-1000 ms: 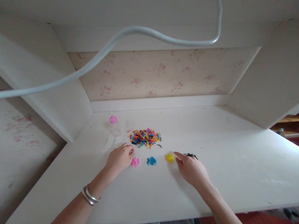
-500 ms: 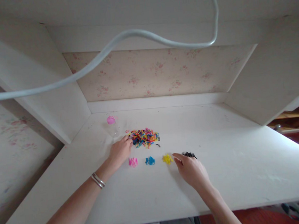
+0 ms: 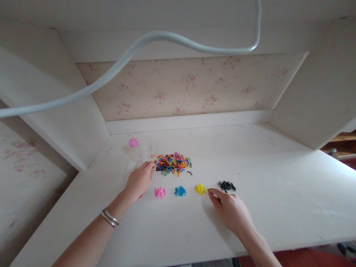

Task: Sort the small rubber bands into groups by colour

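Note:
My left hand [image 3: 140, 180] lies at the left edge of a mixed pile of small, many-coloured rubber bands [image 3: 172, 164]. Its fingers are stretched out, and the fingertips touch or almost touch the bands. My right hand [image 3: 231, 210] has thumb and forefinger pinched together at the right side of a small yellow heap of rubber bands [image 3: 200, 189]; a bit of yellow shows at the fingertips. In the same row are a pink heap [image 3: 160, 193], a blue heap [image 3: 180, 191] and a black heap [image 3: 226, 185]. A trace of red [image 3: 140, 196] peeks out beneath my left hand.
A clear container with a pink top [image 3: 133, 142] is behind my left hand on the white desk [image 3: 162, 238]. One black band [image 3: 189, 172] lies apart from the mixed pile. A white cable [image 3: 163, 35] crosses the upper view. Side panels flank the desk.
My left hand has drawn back slightly to the left and down, uncovering some red. My right hand has shifted a little downward from beside the yellow heap, and more of the black heap shows.

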`<control>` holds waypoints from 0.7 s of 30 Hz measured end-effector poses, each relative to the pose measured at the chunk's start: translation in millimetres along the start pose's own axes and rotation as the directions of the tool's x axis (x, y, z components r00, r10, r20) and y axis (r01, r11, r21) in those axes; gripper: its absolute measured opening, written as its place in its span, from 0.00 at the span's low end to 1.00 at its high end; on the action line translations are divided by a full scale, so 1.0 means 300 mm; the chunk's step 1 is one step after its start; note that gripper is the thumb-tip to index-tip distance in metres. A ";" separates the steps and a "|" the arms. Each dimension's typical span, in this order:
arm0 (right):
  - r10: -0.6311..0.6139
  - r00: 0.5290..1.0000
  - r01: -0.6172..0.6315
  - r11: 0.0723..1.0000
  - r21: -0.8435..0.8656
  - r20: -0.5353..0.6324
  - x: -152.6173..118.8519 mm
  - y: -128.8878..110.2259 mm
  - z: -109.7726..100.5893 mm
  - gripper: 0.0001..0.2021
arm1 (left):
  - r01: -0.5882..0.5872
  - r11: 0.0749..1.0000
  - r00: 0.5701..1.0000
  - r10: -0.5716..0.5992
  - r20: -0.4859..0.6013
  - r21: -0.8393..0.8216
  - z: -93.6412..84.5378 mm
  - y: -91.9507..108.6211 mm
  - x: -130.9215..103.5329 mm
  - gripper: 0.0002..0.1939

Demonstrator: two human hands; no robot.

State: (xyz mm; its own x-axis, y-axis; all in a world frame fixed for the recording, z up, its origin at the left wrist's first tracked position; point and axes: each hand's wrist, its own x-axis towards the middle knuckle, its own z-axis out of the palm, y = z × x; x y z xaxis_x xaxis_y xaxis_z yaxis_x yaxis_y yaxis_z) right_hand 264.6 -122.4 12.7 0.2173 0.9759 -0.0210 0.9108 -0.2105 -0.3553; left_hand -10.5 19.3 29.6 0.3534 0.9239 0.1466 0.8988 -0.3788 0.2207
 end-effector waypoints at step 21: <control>-0.034 0.984 0.081 0.959 0.272 -0.173 -0.112 0.022 0.055 0.17 | -0.288 0.935 0.958 0.279 -0.071 -0.205 -0.047 0.179 0.024 0.09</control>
State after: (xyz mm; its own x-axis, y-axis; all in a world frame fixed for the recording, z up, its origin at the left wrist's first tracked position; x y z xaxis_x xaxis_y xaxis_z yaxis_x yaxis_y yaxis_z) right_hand 257.6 -155.5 -4.3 0.2435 0.9578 0.1527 0.7954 -0.1071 -0.5966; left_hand 36.8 4.8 56.0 0.5709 0.7750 0.2709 0.6856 -0.6316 0.3620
